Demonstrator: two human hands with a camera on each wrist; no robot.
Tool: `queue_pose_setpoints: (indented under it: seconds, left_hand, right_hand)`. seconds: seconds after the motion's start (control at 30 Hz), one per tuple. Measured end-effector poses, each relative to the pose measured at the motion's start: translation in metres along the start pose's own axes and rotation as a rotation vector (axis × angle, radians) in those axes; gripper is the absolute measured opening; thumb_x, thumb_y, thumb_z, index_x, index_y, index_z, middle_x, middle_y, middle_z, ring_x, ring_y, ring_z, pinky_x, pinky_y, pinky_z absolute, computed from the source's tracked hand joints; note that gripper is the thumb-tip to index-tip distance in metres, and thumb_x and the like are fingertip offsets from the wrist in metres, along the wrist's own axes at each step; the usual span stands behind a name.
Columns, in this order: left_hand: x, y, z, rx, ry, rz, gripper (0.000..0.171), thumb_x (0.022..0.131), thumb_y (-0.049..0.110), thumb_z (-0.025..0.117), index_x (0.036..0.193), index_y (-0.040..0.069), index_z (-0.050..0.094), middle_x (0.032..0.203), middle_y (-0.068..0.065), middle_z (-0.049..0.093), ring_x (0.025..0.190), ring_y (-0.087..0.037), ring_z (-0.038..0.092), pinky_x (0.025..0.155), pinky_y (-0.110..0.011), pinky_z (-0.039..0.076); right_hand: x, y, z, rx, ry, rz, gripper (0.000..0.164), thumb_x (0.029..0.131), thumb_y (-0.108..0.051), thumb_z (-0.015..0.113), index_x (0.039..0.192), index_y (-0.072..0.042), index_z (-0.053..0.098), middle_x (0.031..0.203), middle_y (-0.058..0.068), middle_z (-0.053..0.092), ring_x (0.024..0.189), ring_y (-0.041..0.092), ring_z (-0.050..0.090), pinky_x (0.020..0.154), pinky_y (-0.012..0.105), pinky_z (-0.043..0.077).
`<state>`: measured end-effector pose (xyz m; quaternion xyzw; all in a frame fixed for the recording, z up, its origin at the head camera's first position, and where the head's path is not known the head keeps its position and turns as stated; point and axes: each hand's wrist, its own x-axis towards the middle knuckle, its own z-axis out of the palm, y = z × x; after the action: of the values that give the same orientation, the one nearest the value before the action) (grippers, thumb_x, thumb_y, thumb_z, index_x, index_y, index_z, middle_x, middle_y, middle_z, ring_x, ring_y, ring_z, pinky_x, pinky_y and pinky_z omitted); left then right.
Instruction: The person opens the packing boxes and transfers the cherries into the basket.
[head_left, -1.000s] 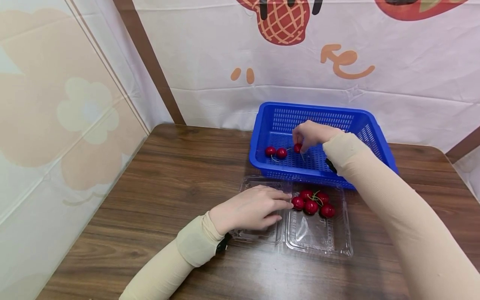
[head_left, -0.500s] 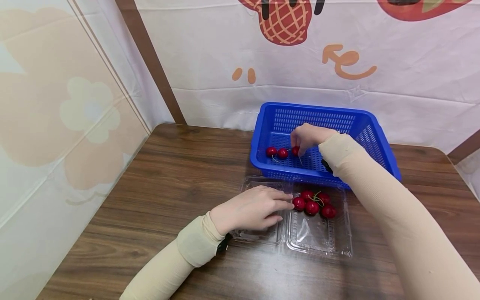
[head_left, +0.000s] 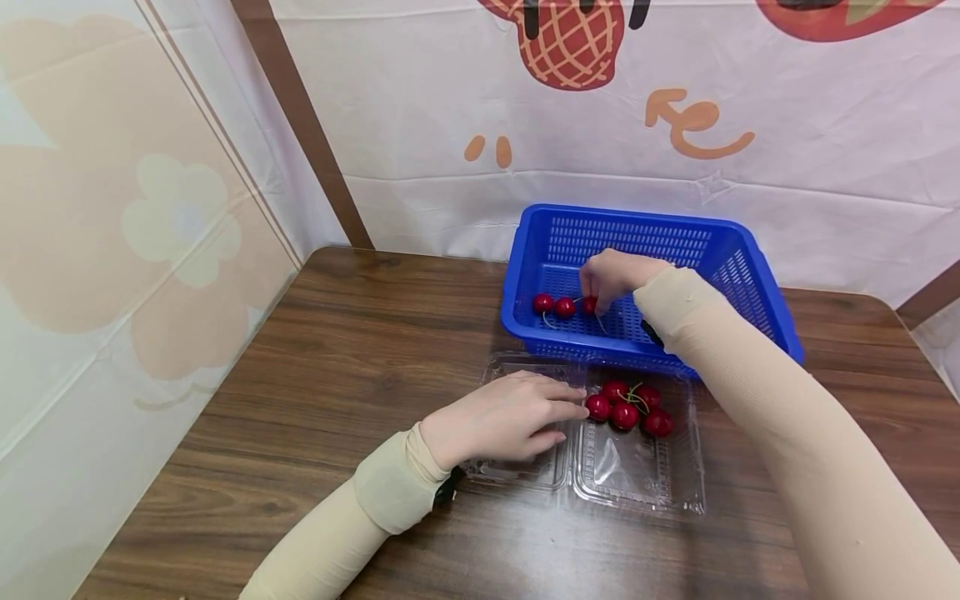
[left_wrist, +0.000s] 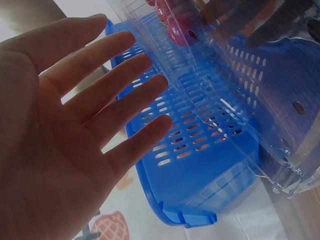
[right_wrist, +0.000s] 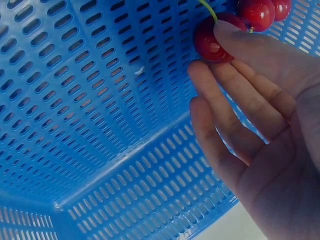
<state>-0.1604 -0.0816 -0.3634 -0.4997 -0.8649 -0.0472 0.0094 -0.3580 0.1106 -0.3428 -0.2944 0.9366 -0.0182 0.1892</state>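
In the head view my right hand (head_left: 618, 275) reaches into a blue plastic basket (head_left: 517, 275). Its thumb and fingers pinch a red cherry (right_wrist: 207, 42) by its round body, the green stem sticking out, as the right wrist view shows. Two other cherries (head_left: 553, 307) lie just left of it on the basket floor. My left hand (head_left: 506, 417) is spread over the left half of a clear plastic clamshell box (head_left: 622, 483), holding nothing. Several cherries (head_left: 624, 415) with stems are grouped in the box's right half, close to the left fingertips.
The box lies unfolded on a brown wood-grain table (head_left: 337, 358), directly in front of the basket. Behind the basket hangs a pale printed cloth (head_left: 420, 108), and another cloth (head_left: 112, 250) borders the table's left side.
The right hand and its cherry have shifted slightly left and down in the basket, nearer the other two cherries. The left hand has stayed in place.
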Motion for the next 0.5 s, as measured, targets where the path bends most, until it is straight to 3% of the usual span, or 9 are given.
queue_pose_setpoints:
  seconds: [0.5]
  left_hand:
    - [0.0003,-0.0006,0.0005,0.01,0.0,-0.003,0.04,0.089,0.029,0.054,0.127,0.018,0.058,0.135,0.0,0.053,0.123,-0.016,0.045,0.105,-0.035,0.038]
  right_hand:
    - [0.0001,-0.0024,0.002,0.006,0.006,0.003,0.042,0.066,-0.014,0.079,0.102,-0.002,0.058,0.093,0.011,0.065,0.081,0.021,0.058,0.073,0.039,0.053]
